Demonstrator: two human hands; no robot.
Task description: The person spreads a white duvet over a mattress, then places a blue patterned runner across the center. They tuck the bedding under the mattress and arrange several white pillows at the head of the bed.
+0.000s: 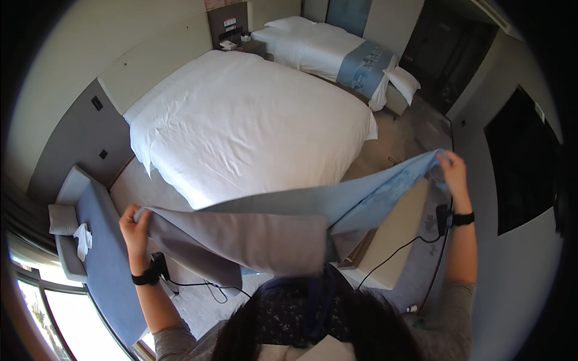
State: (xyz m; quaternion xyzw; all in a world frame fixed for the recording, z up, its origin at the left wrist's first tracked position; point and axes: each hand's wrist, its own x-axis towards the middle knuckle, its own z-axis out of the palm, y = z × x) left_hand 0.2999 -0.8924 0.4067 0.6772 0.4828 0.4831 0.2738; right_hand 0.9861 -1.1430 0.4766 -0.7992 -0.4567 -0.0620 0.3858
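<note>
A long bed runner [265,240], grey on one side and light blue with a darker pattern on the other, is stretched between my hands and sags in the middle. My left hand [133,224] pinches its grey end at the left. Out to the right, my right hand [450,167] grips the blue end, raised higher than the left. The cloth hangs in front of my body, folded over on itself near the middle. Just beyond it lies a wide bed [253,120] under a smooth white cover. Each wrist wears a black strap with a small device and a cable.
Farther back is a second white bed [322,51] with a blue runner [364,67] across it. A nightstand [253,47] stands between the beds. At left is a blue-grey sofa [111,259] by the window; a dark television [522,159] hangs at right. A cream bench [394,240] is partly hidden behind the cloth.
</note>
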